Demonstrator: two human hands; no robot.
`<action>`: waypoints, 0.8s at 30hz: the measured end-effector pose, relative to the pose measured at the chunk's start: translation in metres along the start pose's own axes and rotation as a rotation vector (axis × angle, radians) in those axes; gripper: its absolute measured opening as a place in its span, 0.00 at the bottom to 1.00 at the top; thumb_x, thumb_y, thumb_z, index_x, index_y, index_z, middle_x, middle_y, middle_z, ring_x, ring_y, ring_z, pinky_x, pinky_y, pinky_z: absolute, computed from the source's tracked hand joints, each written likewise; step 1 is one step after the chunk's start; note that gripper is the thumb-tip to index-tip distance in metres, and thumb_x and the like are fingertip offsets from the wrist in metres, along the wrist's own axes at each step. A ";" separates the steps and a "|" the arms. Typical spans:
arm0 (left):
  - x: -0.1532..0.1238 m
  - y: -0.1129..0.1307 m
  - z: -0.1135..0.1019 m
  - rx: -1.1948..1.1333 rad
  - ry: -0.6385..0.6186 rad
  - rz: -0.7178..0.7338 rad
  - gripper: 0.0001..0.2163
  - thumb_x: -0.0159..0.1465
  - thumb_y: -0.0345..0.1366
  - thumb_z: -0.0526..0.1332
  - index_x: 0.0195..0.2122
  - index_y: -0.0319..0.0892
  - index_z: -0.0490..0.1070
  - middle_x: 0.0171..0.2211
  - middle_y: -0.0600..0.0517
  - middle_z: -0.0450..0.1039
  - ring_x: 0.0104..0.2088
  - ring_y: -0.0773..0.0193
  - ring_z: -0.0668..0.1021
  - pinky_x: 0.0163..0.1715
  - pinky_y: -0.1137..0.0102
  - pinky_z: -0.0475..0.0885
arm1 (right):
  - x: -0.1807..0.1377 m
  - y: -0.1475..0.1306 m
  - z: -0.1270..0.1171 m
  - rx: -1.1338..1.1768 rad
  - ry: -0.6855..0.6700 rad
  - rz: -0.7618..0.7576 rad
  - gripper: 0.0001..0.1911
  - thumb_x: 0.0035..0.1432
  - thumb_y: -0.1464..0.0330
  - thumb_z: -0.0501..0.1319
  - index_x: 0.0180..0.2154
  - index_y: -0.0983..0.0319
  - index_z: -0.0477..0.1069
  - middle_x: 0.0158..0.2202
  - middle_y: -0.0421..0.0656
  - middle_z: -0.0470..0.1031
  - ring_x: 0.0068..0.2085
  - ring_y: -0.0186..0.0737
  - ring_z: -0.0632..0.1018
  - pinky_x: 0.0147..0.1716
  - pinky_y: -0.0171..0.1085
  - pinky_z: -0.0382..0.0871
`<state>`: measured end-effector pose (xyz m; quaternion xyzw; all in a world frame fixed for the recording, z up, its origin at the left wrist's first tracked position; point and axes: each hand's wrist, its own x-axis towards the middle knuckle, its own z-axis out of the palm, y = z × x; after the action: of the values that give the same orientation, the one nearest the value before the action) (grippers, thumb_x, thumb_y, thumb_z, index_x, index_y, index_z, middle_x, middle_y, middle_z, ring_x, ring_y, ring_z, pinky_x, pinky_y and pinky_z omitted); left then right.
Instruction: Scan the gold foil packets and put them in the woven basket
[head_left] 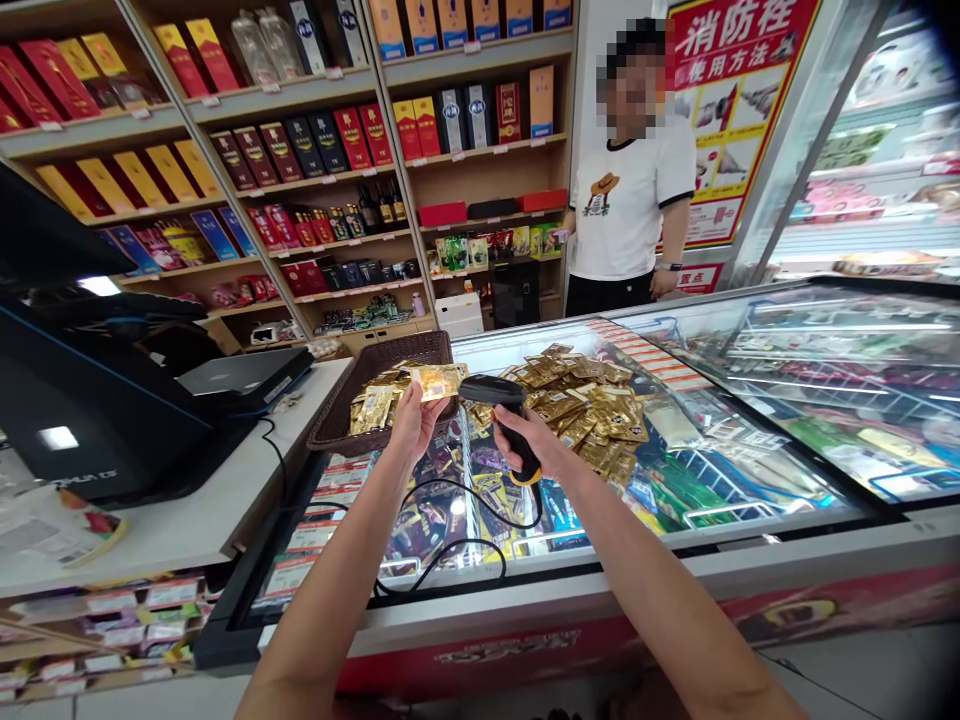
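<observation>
Hands meet at centre frame, over the glass lid of the chest freezer (750, 520). Your left hand (415, 420) pinches a gold sachet (439, 380) between thumb and fingertips; the sachet sticks up and to the right of the hand, flat face toward you, just above the near edge of the brown wicker basket (345, 400). Your right hand (529, 445) is clenched around the grip of a black barcode scanner (499, 400); the scanner head sits above and left of that hand, nose pointing left at the sachet. Sachet and scanner head are just beside each other, small gap between, not touching as far as you can see. Scanner cable (450, 550) loops down across the glass toward lower centre. More gold sachets lie in the basket, left of your left hand, and a loose pile of sachets (592, 400) lies on the glass to the right of the scanner. Black till screen (97, 400) sits at left on the white counter (187, 520). A person in a white T-shirt (630, 200) stands behind the freezer, upper right of centre, well apart from your hands. Shelves of boxed goods (300, 140) fill the upper left.
</observation>
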<state>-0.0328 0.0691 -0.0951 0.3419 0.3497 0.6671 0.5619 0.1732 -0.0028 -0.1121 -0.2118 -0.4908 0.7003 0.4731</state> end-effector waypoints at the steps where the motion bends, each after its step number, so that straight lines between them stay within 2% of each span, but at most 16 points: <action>1: 0.000 0.000 -0.001 -0.002 -0.002 0.004 0.11 0.69 0.42 0.62 0.47 0.42 0.71 0.39 0.50 0.81 0.39 0.65 0.83 0.54 0.59 0.75 | 0.000 0.000 0.000 -0.003 0.003 0.000 0.21 0.56 0.50 0.67 0.32 0.60 0.67 0.19 0.33 0.67 0.13 0.27 0.64 0.12 0.30 0.57; 6: 0.002 0.002 -0.005 -0.010 0.014 0.006 0.13 0.69 0.43 0.61 0.51 0.43 0.70 0.42 0.48 0.81 0.43 0.62 0.83 0.53 0.60 0.76 | 0.000 -0.001 0.000 -0.001 0.018 0.006 0.22 0.55 0.49 0.68 0.33 0.60 0.67 0.19 0.33 0.67 0.13 0.27 0.64 0.12 0.30 0.57; 11: 0.027 0.020 -0.016 -0.062 0.221 0.026 0.11 0.74 0.36 0.50 0.47 0.40 0.70 0.42 0.47 0.80 0.47 0.63 0.81 0.52 0.63 0.76 | 0.002 0.001 -0.002 0.044 0.061 -0.008 0.23 0.54 0.49 0.68 0.34 0.60 0.67 0.19 0.33 0.67 0.13 0.27 0.63 0.12 0.29 0.55; 13: 0.039 0.028 -0.025 0.026 0.272 0.019 0.10 0.73 0.34 0.51 0.48 0.40 0.70 0.46 0.45 0.78 0.53 0.61 0.78 0.55 0.62 0.74 | 0.003 0.002 -0.003 0.059 0.078 -0.008 0.23 0.53 0.49 0.69 0.34 0.60 0.67 0.19 0.33 0.67 0.13 0.27 0.63 0.12 0.29 0.55; 15: 0.047 0.031 -0.034 0.212 0.290 0.018 0.12 0.70 0.35 0.57 0.53 0.40 0.68 0.53 0.41 0.75 0.62 0.56 0.71 0.61 0.58 0.68 | 0.003 0.001 -0.003 0.068 0.087 -0.011 0.23 0.53 0.49 0.69 0.34 0.60 0.67 0.18 0.33 0.67 0.13 0.27 0.63 0.12 0.30 0.56; 16: 0.049 0.031 -0.039 0.333 0.298 0.032 0.17 0.68 0.37 0.61 0.57 0.40 0.67 0.58 0.40 0.71 0.67 0.52 0.65 0.64 0.54 0.63 | 0.003 0.001 -0.003 0.069 0.091 -0.013 0.23 0.53 0.49 0.69 0.34 0.60 0.67 0.18 0.33 0.67 0.13 0.27 0.63 0.12 0.30 0.56; 18: 0.046 0.026 -0.044 0.607 0.309 0.107 0.27 0.64 0.42 0.65 0.63 0.43 0.62 0.68 0.38 0.57 0.73 0.47 0.48 0.68 0.49 0.52 | 0.003 0.001 -0.003 0.068 0.102 -0.024 0.23 0.52 0.49 0.70 0.34 0.60 0.67 0.18 0.33 0.67 0.13 0.28 0.63 0.12 0.30 0.56; 20: 0.036 0.017 -0.044 0.900 0.266 0.228 0.31 0.63 0.46 0.64 0.65 0.44 0.60 0.73 0.39 0.43 0.73 0.46 0.38 0.69 0.49 0.45 | 0.003 0.001 -0.003 0.074 0.122 -0.039 0.24 0.51 0.48 0.70 0.34 0.60 0.67 0.18 0.33 0.67 0.13 0.27 0.63 0.12 0.30 0.56; 21: 0.030 0.011 -0.041 1.037 0.197 0.301 0.29 0.65 0.46 0.62 0.65 0.43 0.61 0.73 0.39 0.42 0.73 0.46 0.38 0.69 0.49 0.44 | 0.004 0.001 -0.003 0.081 0.135 -0.046 0.24 0.51 0.48 0.70 0.33 0.60 0.68 0.18 0.33 0.67 0.13 0.27 0.63 0.12 0.30 0.56; 22: 0.023 0.004 -0.037 1.157 0.095 0.380 0.26 0.66 0.46 0.60 0.64 0.42 0.63 0.73 0.39 0.43 0.73 0.46 0.41 0.69 0.50 0.46 | 0.004 0.001 -0.003 0.088 0.151 -0.053 0.24 0.50 0.48 0.70 0.33 0.60 0.68 0.18 0.33 0.67 0.13 0.27 0.63 0.12 0.30 0.56; 24: 0.011 -0.010 -0.027 1.347 -0.170 0.521 0.20 0.69 0.42 0.55 0.60 0.41 0.68 0.70 0.39 0.54 0.73 0.49 0.48 0.69 0.51 0.49 | 0.004 0.000 -0.004 0.101 0.192 -0.069 0.25 0.50 0.47 0.70 0.33 0.60 0.68 0.18 0.33 0.66 0.13 0.27 0.63 0.12 0.30 0.56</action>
<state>-0.0522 0.0786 -0.1167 0.7365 0.5467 0.3907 0.0775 0.1743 0.0031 -0.1136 -0.2371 -0.4144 0.6839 0.5517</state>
